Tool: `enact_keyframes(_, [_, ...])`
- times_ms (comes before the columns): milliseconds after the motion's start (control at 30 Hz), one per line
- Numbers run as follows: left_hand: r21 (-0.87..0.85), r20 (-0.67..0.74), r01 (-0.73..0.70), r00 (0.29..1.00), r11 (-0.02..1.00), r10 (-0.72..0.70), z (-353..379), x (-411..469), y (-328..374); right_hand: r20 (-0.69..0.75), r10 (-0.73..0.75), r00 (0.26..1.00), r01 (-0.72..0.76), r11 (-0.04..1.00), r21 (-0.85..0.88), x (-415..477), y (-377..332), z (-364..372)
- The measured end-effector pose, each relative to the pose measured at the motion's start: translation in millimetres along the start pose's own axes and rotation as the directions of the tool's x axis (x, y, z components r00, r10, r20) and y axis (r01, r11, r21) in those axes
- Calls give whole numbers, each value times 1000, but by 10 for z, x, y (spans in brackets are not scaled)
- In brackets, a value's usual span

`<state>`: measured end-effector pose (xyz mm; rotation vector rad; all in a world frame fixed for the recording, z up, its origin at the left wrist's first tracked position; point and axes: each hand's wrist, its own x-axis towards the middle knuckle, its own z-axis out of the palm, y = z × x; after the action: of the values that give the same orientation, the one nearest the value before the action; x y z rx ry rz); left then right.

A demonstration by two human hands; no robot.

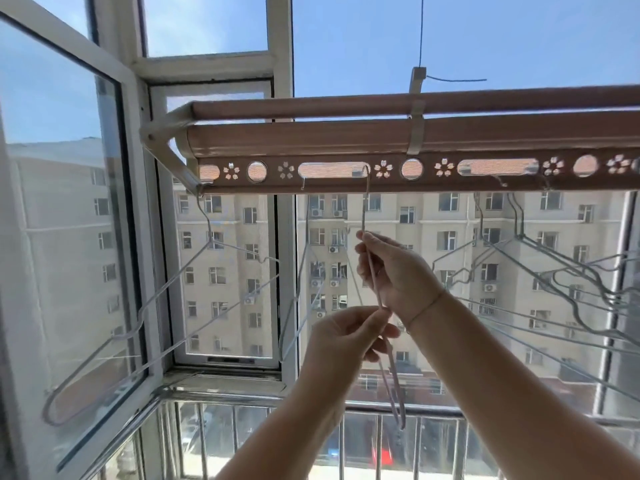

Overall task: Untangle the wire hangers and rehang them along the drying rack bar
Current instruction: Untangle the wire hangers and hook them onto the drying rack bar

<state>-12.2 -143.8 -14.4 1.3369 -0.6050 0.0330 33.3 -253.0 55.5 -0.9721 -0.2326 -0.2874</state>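
A brown drying rack bar (346, 183) with round and long slots runs across the top. A white wire hanger (365, 206) hooks into a long slot at the middle and hangs edge-on. My right hand (398, 271) grips its wire just under the neck. My left hand (341, 336) pinches the same wire lower down. Another hanger (194, 289) hangs at the bar's left end, and one more (304, 271) hangs just left of the held one. A tangled bunch of hangers (561, 271) hangs from the bar on the right.
An open window sash (69, 202) swings inward at the left, close to the leftmost hanger. A metal railing (277, 441) runs below the window. A white bracket (415, 133) and a thin cable (421, 29) hold the rack from above. Apartment buildings stand outside.
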Motion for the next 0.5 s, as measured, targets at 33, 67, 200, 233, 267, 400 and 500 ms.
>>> enact_keyframes(33, [-3,-5,5,1000,1000,-5,-2,13,2,-6,8,1000,-8,1000,-1,21,5,-6])
enact_keyframes(67, [-7,-5,10,1000,1000,-10,-7,19,-1,-11,19,1000,-19,1000,2,38,15,-16])
enact_keyframes(200, [2,11,33,999,999,-33,-57,-36,-42,-2,55,998,-55,998,20,41,57,-75])
enact_keyframes(233, [11,18,47,999,999,-48,-87,-64,-64,5,55,998,-55,998,15,33,60,-82])
enact_keyframes(267, [22,24,69,997,997,-70,-125,-99,-89,9,53,999,-54,999,7,24,58,-83])
enact_keyframes(400, [34,31,181,983,983,-182,-353,-266,-200,26,63,998,-62,998,-11,8,51,-90])
enact_keyframes(500, [-15,-55,265,963,964,-265,-574,-353,-270,48,61,997,-60,998,-28,-11,90,-142])
